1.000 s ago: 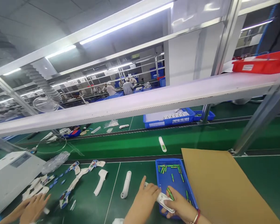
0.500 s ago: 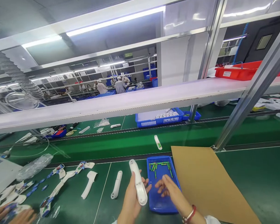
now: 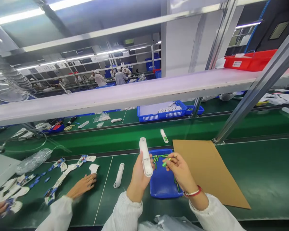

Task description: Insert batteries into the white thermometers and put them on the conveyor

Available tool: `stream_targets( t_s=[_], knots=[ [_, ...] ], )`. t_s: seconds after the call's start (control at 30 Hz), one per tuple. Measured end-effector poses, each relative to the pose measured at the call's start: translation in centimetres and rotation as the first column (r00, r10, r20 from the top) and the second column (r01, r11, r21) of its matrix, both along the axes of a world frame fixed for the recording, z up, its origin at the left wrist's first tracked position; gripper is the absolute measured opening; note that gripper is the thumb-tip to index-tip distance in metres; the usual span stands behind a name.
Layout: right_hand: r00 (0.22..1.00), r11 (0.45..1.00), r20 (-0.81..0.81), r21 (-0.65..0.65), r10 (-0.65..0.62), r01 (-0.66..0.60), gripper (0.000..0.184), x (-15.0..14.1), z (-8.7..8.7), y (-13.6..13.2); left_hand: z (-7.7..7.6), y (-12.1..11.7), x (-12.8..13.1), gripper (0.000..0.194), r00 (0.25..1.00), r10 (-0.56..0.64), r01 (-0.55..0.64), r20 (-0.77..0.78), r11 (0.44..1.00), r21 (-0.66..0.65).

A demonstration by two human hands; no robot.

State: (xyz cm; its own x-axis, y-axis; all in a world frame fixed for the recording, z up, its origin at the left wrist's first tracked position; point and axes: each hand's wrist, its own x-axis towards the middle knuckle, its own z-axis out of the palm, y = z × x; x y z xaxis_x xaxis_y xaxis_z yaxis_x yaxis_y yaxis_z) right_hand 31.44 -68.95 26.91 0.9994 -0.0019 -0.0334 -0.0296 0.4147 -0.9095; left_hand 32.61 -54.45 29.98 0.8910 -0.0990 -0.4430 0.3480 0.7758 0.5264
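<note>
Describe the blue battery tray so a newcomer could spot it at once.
On the green workbench, find the brown cardboard sheet. At its left edge sits the small blue plastic tray, beneath the person's right hand. Unlike the larger blue crate beyond, it holds loose green batteries.

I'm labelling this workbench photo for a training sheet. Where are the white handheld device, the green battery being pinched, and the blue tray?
White handheld device (image 3: 145,162): head view, on its upper body.
Green battery (image 3: 164,164): head view, on its exposed end.
Blue tray (image 3: 162,184): head view, on its bare floor.
</note>
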Motion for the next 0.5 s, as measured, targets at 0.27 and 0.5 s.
stream_targets(
  t_s=[0.27,0.5],
  knots=[
    [0.991,0.993,0.124,-0.108,0.058,-0.045,0.029,-0.5,1.8,0.3,0.7,-1.7,0.2,0.039,0.995,-0.083,0.082,0.049,0.996,0.017],
    [0.978,0.927,0.204,-0.373,0.039,0.041,0.021,-1.2,1.6,0.8,-0.1,-2.2,-0.1,0.028,0.992,-0.072,0.075,0.1,0.997,-0.024]
  ],
)
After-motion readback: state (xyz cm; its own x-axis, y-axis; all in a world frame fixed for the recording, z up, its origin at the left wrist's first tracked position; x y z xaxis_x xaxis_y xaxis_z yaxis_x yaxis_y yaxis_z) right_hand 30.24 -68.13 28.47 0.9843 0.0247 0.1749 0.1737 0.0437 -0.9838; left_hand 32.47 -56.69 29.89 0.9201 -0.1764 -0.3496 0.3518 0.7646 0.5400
